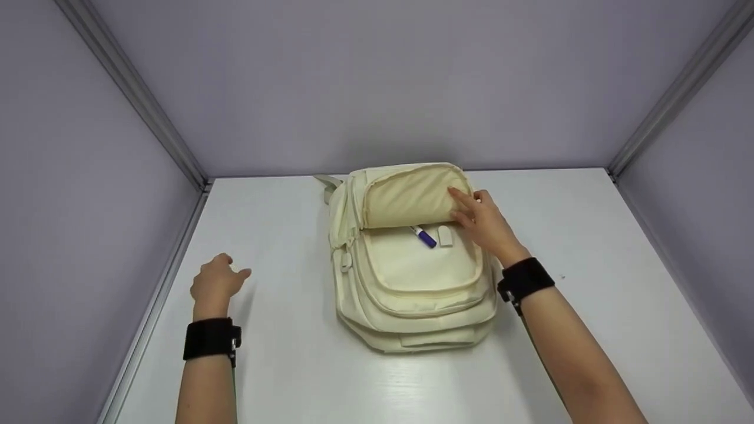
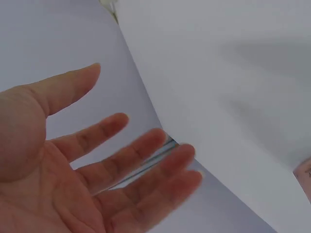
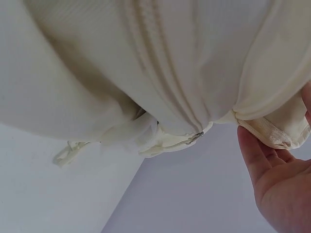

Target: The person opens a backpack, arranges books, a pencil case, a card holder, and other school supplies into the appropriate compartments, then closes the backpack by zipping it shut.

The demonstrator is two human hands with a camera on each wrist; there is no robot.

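Note:
A cream backpack lies on the table with its front pocket open and the pocket's flap folded back toward the far end. My right hand holds the flap at its right edge, two digits showing on the inner side. In the right wrist view its fingers are at the zip edge. Below the fold, a marker with a purple-blue cap pokes out, its other end hidden under the flap. Beside it is a small white rounded piece. My left hand hangs over the table's left side, fingers relaxed and holding nothing.
The white table is enclosed by pale panels at the back and both sides, with metal posts at the corners. A strap sticks out from the backpack's far left. A pinkish printed thing shows at the left wrist view's right edge.

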